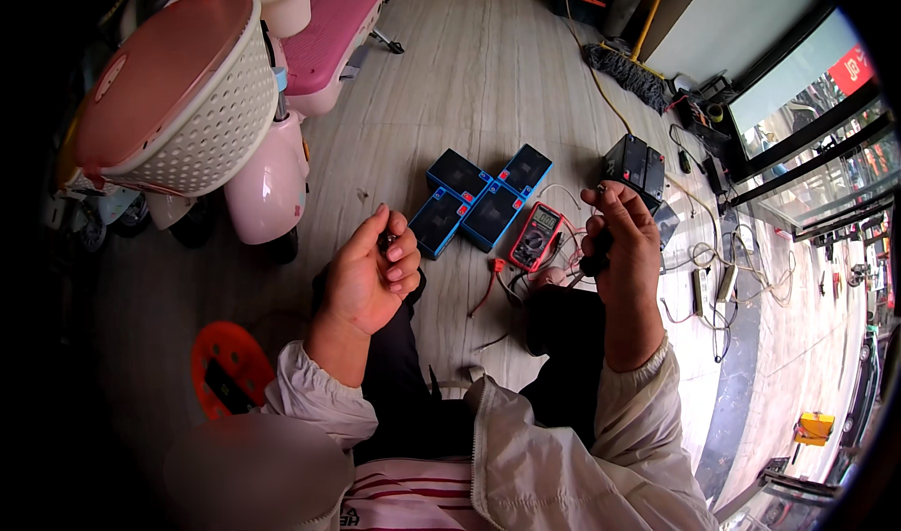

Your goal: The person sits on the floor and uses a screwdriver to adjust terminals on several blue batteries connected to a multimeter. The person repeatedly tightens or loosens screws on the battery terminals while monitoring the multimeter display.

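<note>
Multimeter [536,238] beside blue batteries [492,217], scooter [267,188] left, mop [627,73] beyond

Off-wht jkt [563,470], loose & wrinkled, w/ pale zip [476,451] along open front edge. Sleeves [638,409] gathered at elasticated-looking cuffs [646,362], both L & R. Underneath, wht shirt [422,487] w/ red horiz. stripes, dk lettering [351,517] near L. Blk trousers [568,334]. L hand [375,268] & R hand [624,235] bare.
</note>
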Demonstrator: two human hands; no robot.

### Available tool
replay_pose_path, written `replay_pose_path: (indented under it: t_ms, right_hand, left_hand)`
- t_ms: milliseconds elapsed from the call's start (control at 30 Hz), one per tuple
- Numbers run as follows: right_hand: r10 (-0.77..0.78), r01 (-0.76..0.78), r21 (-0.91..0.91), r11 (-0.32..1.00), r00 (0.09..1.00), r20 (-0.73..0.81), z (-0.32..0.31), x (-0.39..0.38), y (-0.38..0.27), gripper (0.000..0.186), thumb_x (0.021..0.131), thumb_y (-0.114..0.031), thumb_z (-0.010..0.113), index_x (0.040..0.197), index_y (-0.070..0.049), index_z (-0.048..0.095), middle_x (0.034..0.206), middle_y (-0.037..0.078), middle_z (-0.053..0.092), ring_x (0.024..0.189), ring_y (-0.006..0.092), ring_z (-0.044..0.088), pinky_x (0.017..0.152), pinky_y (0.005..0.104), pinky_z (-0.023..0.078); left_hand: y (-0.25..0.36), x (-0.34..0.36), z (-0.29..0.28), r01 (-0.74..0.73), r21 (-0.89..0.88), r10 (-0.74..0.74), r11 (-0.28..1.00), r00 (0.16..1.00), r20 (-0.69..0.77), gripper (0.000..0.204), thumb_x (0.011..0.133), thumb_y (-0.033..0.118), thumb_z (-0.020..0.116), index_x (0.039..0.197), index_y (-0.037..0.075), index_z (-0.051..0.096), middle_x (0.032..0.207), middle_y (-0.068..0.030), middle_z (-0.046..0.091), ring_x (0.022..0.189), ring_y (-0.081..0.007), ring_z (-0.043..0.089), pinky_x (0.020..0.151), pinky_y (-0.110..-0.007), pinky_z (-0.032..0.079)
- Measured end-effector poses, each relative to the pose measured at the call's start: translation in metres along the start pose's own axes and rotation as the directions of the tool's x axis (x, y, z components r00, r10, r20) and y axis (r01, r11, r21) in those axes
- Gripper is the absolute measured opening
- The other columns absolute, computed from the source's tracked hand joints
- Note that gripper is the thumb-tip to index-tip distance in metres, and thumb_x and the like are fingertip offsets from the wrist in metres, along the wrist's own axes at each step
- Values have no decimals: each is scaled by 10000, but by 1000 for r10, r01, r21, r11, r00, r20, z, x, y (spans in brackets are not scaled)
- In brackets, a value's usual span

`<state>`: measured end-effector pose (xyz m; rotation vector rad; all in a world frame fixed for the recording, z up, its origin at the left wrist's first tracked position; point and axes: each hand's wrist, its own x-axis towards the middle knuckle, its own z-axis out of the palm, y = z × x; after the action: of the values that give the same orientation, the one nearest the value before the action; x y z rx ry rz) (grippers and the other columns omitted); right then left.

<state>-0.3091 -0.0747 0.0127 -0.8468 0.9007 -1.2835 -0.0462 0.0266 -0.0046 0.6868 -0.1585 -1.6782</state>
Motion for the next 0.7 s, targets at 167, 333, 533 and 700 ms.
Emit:
replay_pose_path:
  t_ms: [167,333,533,700]
  right_hand:
    - [-19,18,-24,1000,999,-34,1,-1,1,128,903,-103,616,1013,-48,580,946,103,671,542,78,514,443,219,415]
    - [-26,20,-92,996,997,-67,-4,6,1,126,893,-108,627,1000,-60,581,942,91,675,558,71,510,464,213,418]
    - [-16,39,-459,888,998,54,4,63,-32,117,877,-124,643,959,-46,611,870,52,683,587,58,517,491,191,409]
    - [-5,95,-763,640,993,119,-37,158,28,183,804,-95,687,952,2,639,820,54,678,616,90,581,523,233,466]
  left_hand:
    - [1,-3,-3,-7,33,6,999,1000,28,306,1003,372,414,791,152,433,626,42,339,491,-71,289,432,-212,247]
    - [4,-8,0,-7,114,5,993,1000,23,393,999,407,420,715,135,427,558,43,309,445,-66,245,418,-217,227]
    - [-7,-17,8,-210,582,179,786,978,112,486,1002,371,444,616,76,457,540,30,410,443,-46,295,420,-235,238]
    - [-22,-2,24,-386,753,149,532,919,365,376,962,192,535,623,31,507,517,-9,472,449,-79,423,434,-279,341]
